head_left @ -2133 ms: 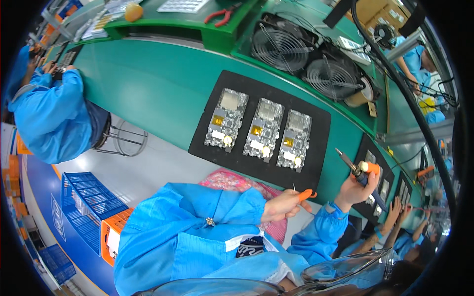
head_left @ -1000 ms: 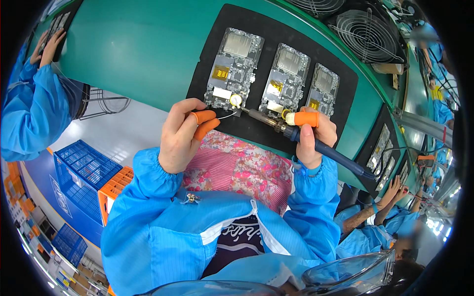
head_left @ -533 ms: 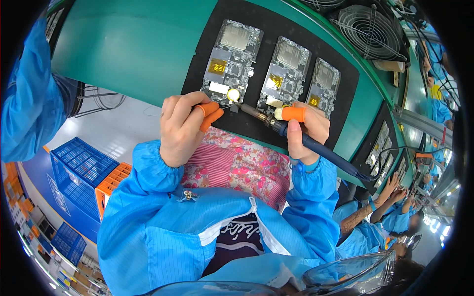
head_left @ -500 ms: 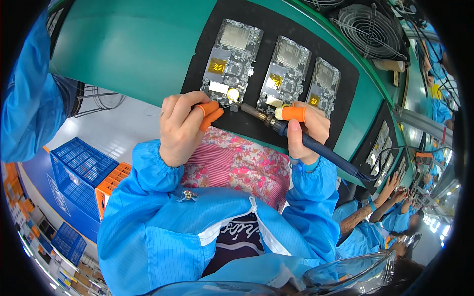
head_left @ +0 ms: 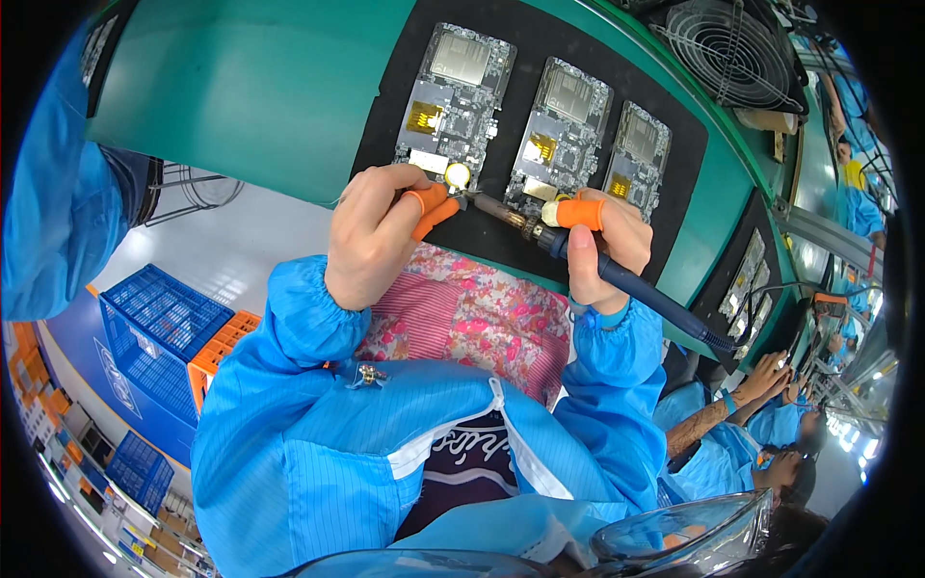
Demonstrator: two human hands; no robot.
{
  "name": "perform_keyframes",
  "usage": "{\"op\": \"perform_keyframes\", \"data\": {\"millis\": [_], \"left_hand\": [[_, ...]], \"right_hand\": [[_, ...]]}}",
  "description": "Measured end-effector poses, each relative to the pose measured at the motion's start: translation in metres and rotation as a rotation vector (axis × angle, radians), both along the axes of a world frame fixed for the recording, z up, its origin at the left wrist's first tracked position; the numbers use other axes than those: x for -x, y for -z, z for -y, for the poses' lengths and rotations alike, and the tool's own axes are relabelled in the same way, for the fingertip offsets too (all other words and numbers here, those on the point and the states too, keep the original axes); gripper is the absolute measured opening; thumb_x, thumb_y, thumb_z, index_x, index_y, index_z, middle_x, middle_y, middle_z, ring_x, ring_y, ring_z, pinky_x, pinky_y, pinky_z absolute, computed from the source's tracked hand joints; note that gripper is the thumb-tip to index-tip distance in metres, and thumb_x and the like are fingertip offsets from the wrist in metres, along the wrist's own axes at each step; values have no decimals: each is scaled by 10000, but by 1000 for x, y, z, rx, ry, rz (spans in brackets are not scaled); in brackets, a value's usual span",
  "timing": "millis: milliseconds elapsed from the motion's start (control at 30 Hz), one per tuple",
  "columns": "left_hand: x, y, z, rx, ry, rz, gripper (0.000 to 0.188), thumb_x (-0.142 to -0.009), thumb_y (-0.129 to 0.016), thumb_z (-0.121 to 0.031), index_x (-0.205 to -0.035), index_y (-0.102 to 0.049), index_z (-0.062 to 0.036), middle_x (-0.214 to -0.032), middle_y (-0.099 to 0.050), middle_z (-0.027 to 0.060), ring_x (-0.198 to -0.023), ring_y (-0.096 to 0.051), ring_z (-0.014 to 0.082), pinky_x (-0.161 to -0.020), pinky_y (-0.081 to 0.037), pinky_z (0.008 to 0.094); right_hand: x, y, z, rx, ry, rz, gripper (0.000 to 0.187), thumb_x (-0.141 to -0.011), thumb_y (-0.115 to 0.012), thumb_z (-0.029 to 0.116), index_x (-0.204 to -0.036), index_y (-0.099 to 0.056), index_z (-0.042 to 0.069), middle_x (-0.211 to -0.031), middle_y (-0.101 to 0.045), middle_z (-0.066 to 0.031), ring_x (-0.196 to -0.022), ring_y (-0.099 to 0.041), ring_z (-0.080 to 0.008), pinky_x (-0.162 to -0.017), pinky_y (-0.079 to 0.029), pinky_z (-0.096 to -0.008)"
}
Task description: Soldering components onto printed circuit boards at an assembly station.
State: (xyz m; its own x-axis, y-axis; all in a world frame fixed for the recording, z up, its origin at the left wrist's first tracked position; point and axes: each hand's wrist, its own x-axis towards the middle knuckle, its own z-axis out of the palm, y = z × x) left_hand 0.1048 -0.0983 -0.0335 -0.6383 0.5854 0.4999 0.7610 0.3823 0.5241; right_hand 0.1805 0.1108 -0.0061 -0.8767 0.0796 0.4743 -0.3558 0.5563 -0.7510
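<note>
My left hand (head_left: 378, 231), with orange finger cots on thumb and forefinger, pinches thin solder wire at the lower edge of the left circuit board (head_left: 449, 106). Most of the wire is hidden by the fingers. My right hand (head_left: 609, 252) grips a dark blue soldering iron (head_left: 631, 284), tilted with its tip meeting the left fingertips below a round yellow disc (head_left: 457, 175) on that board. A small dark piece shows beside the tip. An orange cot covers the right forefinger. Two similar boards, a middle board (head_left: 564, 130) and a right board (head_left: 636, 159), lie alongside.
The boards rest on a black mat (head_left: 385, 125) over a green bench top (head_left: 241, 96). A fan (head_left: 727, 53) stands at the back right. The iron's cord runs off right. Blue crates (head_left: 164, 308) and an orange crate (head_left: 222, 352) stand lower left. Other people work at both sides.
My left hand has moved slightly right and up, its fingertips now closer to the iron's tip. The iron has shifted a little right. The boards sit slightly higher in the view.
</note>
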Motion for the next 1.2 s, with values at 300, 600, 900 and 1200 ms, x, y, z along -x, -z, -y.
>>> {"op": "perform_keyframes", "data": {"millis": [300,600,900,1200], "left_hand": [[0,-2,1,-35,9,109,217,-593,-739,16,-743,-585,45,-866,-526,94,-705,-565,193,-556,-490,268],[3,-8,0,46,34,22,237,-559,-756,-26,-736,-606,21,-857,-544,85,-722,-547,201,-579,-461,283],[-2,-33,8,-69,-85,348,249,-686,-584,120,-911,-569,15,-1023,-482,107,-924,-500,232,-752,-432,289],[-4,-28,19,59,-85,79,225,-595,-706,2,-801,-630,-44,-900,-565,31,-799,-481,205,-664,-404,288]], "right_hand": [[1,-1,1,25,11,3,139,-623,-538,77,-653,-515,-57,-539,-434,-120,-416,-432,-244,-399,-336,-310],[-9,-1,-3,-78,73,183,268,-741,-533,218,-750,-604,-40,-718,-602,-161,-599,-576,-258,-578,-446,-312],[-11,-2,-3,-56,75,218,281,-749,-529,238,-750,-606,-32,-719,-604,-157,-603,-579,-251,-579,-444,-304],[-13,-4,-2,-3,157,193,348,-747,-528,294,-792,-616,-39,-738,-612,-163,-638,-586,-248,-611,-452,-312]]}}
